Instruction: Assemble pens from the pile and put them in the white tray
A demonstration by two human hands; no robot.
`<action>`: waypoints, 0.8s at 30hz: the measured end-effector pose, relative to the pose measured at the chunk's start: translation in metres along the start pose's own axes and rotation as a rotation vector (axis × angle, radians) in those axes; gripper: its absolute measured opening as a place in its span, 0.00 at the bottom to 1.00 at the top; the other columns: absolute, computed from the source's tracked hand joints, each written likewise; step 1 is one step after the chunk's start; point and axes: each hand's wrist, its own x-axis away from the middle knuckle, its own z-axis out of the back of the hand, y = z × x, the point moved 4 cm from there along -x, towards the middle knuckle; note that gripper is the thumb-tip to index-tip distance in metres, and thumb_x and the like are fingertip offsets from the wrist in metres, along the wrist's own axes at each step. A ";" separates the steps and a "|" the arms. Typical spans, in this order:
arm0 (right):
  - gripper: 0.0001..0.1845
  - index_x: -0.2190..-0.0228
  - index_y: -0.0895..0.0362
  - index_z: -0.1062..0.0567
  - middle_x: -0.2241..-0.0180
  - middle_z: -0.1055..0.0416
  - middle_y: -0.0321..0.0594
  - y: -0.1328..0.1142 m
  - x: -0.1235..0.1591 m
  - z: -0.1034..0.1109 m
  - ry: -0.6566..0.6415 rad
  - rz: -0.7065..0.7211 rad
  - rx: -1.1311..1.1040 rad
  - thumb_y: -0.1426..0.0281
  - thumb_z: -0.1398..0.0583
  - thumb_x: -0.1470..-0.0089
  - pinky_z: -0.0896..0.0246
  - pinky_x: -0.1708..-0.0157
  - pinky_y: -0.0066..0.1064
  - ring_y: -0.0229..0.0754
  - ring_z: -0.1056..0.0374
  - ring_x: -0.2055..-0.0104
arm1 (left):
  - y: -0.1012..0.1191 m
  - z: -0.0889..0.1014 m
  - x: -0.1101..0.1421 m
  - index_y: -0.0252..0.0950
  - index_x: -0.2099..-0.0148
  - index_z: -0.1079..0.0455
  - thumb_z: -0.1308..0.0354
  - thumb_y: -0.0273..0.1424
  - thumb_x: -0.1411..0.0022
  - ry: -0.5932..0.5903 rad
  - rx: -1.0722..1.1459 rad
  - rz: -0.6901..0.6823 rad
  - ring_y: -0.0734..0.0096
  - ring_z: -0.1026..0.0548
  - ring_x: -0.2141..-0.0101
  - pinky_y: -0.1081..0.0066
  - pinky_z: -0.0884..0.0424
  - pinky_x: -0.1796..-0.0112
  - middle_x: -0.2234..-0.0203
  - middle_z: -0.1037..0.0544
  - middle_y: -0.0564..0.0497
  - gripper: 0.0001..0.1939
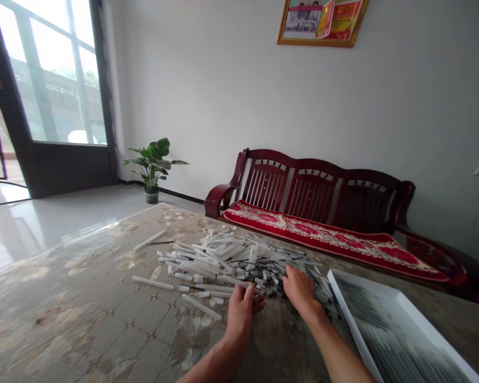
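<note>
My left hand is closed around a whitish pen barrel, thumb on top, at the near edge of a heap of pen parts. The heap holds white barrels, small clear caps and thin dark refills. To its right, my right hand reaches down among the dark parts, fingers curled together; whatever they pinch is hidden. Small black pieces lie between the two hands. A few loose barrels, among them a white barrel, lie left of my left hand.
A white open box with many thin dark sticks stands at the right of the patterned table. Beyond the table are a dark red wooden bench with a red runner, a potted plant and a glass door.
</note>
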 end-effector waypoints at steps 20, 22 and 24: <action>0.11 0.67 0.52 0.22 0.67 0.24 0.40 0.022 0.081 -0.014 0.020 0.112 -0.516 0.69 0.45 0.46 0.35 0.58 0.32 0.44 0.28 0.61 | 0.007 0.003 0.000 0.36 0.66 0.38 0.42 0.30 0.37 0.074 0.220 0.070 0.66 0.18 0.68 0.66 0.21 0.63 0.72 0.22 0.48 0.08; 0.11 0.68 0.51 0.21 0.67 0.24 0.40 0.019 0.082 -0.012 0.033 0.115 -0.494 0.70 0.45 0.46 0.35 0.58 0.32 0.45 0.28 0.61 | 0.007 0.003 0.000 0.36 0.66 0.38 0.39 0.32 0.39 0.057 0.166 0.061 0.66 0.18 0.68 0.68 0.22 0.65 0.72 0.22 0.49 0.09; 0.11 0.68 0.51 0.21 0.67 0.25 0.39 0.016 0.083 -0.008 0.052 0.121 -0.460 0.71 0.44 0.46 0.35 0.59 0.32 0.44 0.29 0.61 | 0.006 0.003 0.000 0.36 0.66 0.37 0.37 0.36 0.42 0.044 0.115 0.047 0.66 0.19 0.69 0.69 0.22 0.66 0.73 0.22 0.49 0.12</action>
